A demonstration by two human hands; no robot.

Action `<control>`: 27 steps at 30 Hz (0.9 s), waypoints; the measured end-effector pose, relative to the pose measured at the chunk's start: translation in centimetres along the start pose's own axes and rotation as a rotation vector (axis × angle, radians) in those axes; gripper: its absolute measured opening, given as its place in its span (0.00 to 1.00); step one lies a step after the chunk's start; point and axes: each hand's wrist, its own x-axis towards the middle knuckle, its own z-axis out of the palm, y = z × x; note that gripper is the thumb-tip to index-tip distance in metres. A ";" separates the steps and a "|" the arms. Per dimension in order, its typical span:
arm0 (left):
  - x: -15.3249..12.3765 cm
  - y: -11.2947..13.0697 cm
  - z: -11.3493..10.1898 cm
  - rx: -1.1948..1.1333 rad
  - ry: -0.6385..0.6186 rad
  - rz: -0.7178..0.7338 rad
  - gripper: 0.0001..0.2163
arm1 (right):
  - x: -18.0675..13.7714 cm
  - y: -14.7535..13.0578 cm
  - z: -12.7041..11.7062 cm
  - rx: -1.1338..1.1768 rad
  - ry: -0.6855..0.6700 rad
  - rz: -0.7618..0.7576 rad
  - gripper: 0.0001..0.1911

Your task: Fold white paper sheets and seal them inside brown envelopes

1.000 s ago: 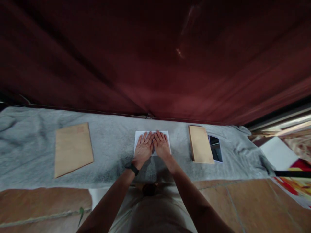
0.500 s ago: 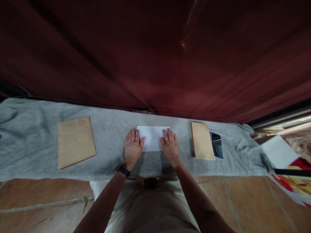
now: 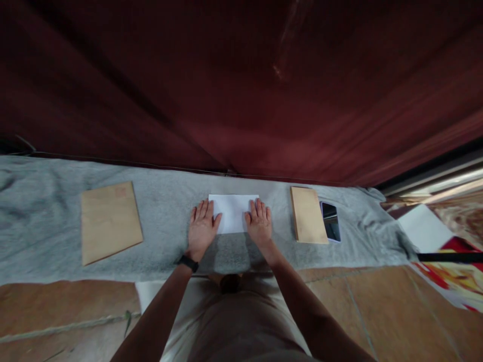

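A folded white sheet of paper [image 3: 233, 211] lies on a grey cloth [image 3: 166, 246] straight ahead of me. My left hand [image 3: 202, 229] rests flat at the paper's left edge, fingers stretched out, with a black band on the wrist. My right hand [image 3: 259, 225] lies flat on the paper's right edge, fingers also extended. Neither hand holds anything.
A brown envelope [image 3: 109, 221] lies on the cloth to the left. A second brown envelope [image 3: 307, 214] lies to the right, with a dark phone [image 3: 330, 221] beside it. A dark red curtain [image 3: 241, 90] hangs behind. White paper [image 3: 424, 229] and coloured print lie on the tiled floor at right.
My hands, together on the middle of the paper a second ago, have slid apart to its left and right edges. The view has shifted slightly.
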 end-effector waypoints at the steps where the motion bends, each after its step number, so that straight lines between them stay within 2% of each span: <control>1: 0.1 -0.1 0.1 -0.012 0.006 -0.001 0.28 | 0.0 0.0 0.0 0.001 0.011 0.006 0.29; 8: 0.5 -1.2 0.0 -0.093 0.048 -0.049 0.24 | -0.2 -0.2 -0.4 0.001 0.002 0.036 0.28; 15: 0.7 -1.4 -0.5 -0.146 0.051 -0.094 0.24 | -1.6 0.8 -1.4 0.032 -0.025 0.030 0.27; 20: 0.7 -1.6 -0.1 -0.089 0.073 -0.038 0.23 | -1.3 0.4 -1.6 0.063 0.003 0.032 0.27; 27: 0.8 -2.0 0.3 0.012 0.095 0.030 0.19 | -0.3 -2.4 -1.1 0.131 -0.106 -0.173 0.25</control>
